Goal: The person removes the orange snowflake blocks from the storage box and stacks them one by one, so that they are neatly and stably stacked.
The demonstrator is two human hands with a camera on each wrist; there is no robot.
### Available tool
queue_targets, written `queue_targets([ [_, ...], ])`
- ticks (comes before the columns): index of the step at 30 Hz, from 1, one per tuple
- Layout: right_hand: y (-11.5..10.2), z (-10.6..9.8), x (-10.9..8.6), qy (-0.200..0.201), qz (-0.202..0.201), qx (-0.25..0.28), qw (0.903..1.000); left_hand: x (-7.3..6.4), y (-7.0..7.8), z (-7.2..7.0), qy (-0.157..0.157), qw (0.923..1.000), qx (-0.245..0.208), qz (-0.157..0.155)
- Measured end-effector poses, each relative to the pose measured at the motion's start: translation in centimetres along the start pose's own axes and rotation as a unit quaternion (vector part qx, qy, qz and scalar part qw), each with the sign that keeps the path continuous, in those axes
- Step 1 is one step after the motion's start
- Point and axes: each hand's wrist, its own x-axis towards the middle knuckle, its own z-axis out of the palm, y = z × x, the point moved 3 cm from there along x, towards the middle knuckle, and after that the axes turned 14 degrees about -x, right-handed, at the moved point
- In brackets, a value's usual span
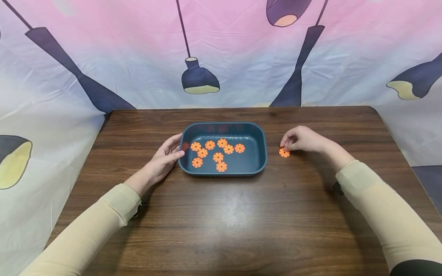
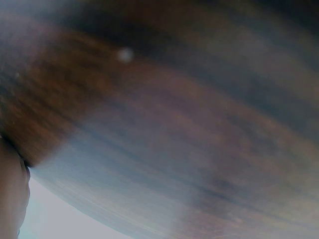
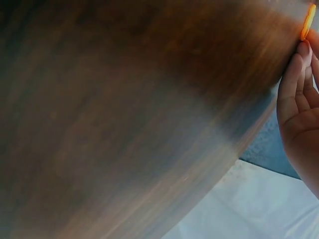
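A dark blue rectangular box (image 1: 246, 163) with rounded corners sits on the table. My left hand (image 1: 164, 158) holds its left side, thumb over the rim and fingers along the outer wall. Several flat orange notched discs (image 1: 218, 157) lie inside the box, mostly toward its left and middle. To the right of the box, my right hand (image 1: 301, 139) pinches one more orange notched disc (image 1: 284, 153) between thumb and fingertips, at or just over the table top. In the right wrist view, that disc (image 3: 308, 22) shows edge-on at the fingertips.
The dark wood-grain table (image 1: 221, 226) extends around the box on all sides. Behind it hangs a pastel cloth (image 1: 238, 69) printed with dark lamps. The left wrist view is blurred and shows mainly the table surface (image 2: 164, 124).
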Motion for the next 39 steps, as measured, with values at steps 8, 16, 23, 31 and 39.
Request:
queue_targets([
  [8, -0.6, -0.8, 0.2, 0.005, -0.010, -0.008, 0.9999, -0.2, -0.2, 0.0, 0.005, 1.0000, -0.002, -0.001],
  [16, -3.0, -2.8, 1.3, 0.032, -0.019, -0.018, 0.9991, -0.1, 0.0, -0.2, 0.008, 1.0000, -0.004, -0.001],
  [23, -5.5, -3.7, 2.6, 0.050, -0.041, -0.019, 0.9977, -0.1, 0.2, -0.2, 0.012, 0.9999, 0.002, -0.004],
  [31, -8.2, -3.3, 4.0, 0.049, -0.074, 0.029, 0.9956, 0.0, 0.1, -0.1, 0.010, 0.9999, -0.003, -0.003],
  [39, -9.6, -2.0, 5.2, 0.001, -0.095, 0.052, 0.9941, 0.1, 0.0, 0.0, 0.012, 0.9999, -0.003, -0.010],
])
